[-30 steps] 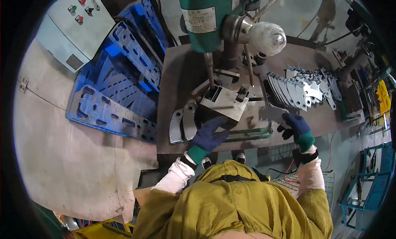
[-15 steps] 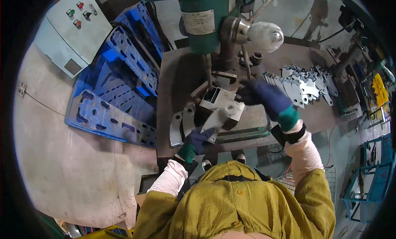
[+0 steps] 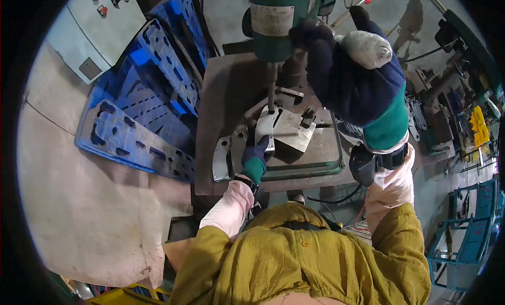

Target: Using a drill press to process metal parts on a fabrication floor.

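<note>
A curved metal plate (image 3: 264,127) lies on top of the block-shaped steel fixture (image 3: 294,130), under the spindle of the green drill press (image 3: 271,21). My left hand (image 3: 254,153), in a dark blue glove with a green cuff, grips the plate's near end. The drill bit (image 3: 272,89) reaches down to the plate's far end; whether it touches is too small to tell. Raised at the press's right side, my gloved right hand (image 3: 350,87) closes round the plastic-wrapped handle (image 3: 368,50), its fingertips near the hub. Part of the lever is hidden behind that hand.
More curved plates (image 3: 223,156) lie left of the fixture on the metal table (image 3: 215,92). Several metal parts (image 3: 415,115) lie at the right, partly behind my right arm. Blue plastic pallets (image 3: 139,142) and a grey control box (image 3: 100,37) stand left.
My right hand has risen from beside the fixture to the press handle. My left hand has pushed the plate farther onto the fixture, under the drill bit. The view has shifted slightly.
</note>
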Available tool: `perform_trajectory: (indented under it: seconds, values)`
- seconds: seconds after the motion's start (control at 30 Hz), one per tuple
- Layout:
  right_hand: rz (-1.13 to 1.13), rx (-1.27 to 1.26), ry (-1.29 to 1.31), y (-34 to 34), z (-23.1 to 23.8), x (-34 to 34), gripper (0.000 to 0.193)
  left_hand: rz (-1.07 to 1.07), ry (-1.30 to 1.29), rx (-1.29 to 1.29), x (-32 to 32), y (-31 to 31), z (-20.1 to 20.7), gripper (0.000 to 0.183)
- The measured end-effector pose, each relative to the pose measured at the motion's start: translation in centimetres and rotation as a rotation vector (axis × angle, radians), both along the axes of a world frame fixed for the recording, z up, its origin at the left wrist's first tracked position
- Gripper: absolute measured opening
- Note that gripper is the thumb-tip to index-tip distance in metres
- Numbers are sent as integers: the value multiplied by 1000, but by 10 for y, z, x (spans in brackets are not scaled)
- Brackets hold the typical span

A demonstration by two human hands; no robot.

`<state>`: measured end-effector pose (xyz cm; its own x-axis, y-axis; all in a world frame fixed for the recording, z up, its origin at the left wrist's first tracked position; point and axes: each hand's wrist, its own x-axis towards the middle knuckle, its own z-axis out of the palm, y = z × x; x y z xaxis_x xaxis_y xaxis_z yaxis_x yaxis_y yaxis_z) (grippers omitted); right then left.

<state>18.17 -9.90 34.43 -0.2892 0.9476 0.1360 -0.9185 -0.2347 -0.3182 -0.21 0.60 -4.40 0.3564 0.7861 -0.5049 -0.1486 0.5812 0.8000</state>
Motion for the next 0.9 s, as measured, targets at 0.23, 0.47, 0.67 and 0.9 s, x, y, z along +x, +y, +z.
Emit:
perform_trajectory:
  seconds: [0.23, 0.47, 0.67, 0.9]
  values:
    - [-44, -2, 0, -1, -11, 4, 51, 79, -39, 102, 9, -12, 20, 48]
    - [-113, -67, -199, -15, -49, -19, 48, 22, -50, 0, 2, 1, 10, 46]
    - [-391, 96, -969, -7, -120, 5, 33, 17, -104, 9, 6, -8, 36, 55]
    - [-626, 174, -1462, 9, -148, 11, 23, 18, -89, 24, 3, -8, 34, 69]
